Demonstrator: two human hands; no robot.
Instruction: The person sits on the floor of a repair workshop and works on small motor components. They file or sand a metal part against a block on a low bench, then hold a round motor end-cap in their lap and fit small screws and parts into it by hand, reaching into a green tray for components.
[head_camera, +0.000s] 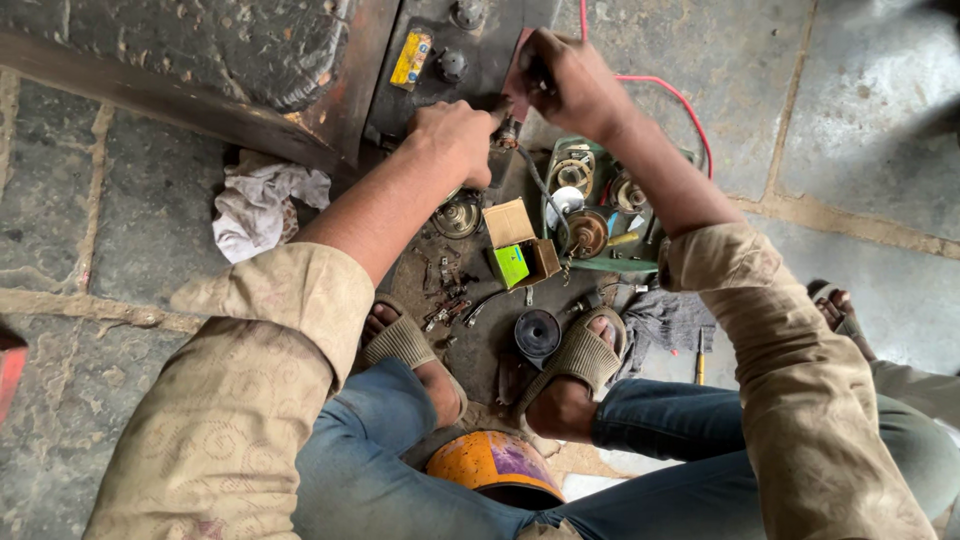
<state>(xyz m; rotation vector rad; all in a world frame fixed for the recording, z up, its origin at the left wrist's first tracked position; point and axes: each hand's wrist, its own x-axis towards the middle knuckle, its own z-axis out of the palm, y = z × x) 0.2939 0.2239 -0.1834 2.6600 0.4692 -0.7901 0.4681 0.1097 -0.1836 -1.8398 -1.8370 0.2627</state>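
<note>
Knees in jeans (420, 470) fill the bottom of the view, with an orange helmet (492, 465) between them at 6 o'clock. Sandalled feet (575, 365) rest on the stone floor (140, 250) beside a black cap (537, 333) and loose screws (445, 305). At 12 o'clock the left hand (455, 140) is clenched against a dark metal box (470, 60); what it grips, if anything, cannot be told. Just at its 2 o'clock, the right hand (565, 80) grasps a reddish piece (518, 75). Below the hands lie a carton (522, 243) and a green tray (600, 215); a rag (260, 205) lies at 9 o'clock.
</note>
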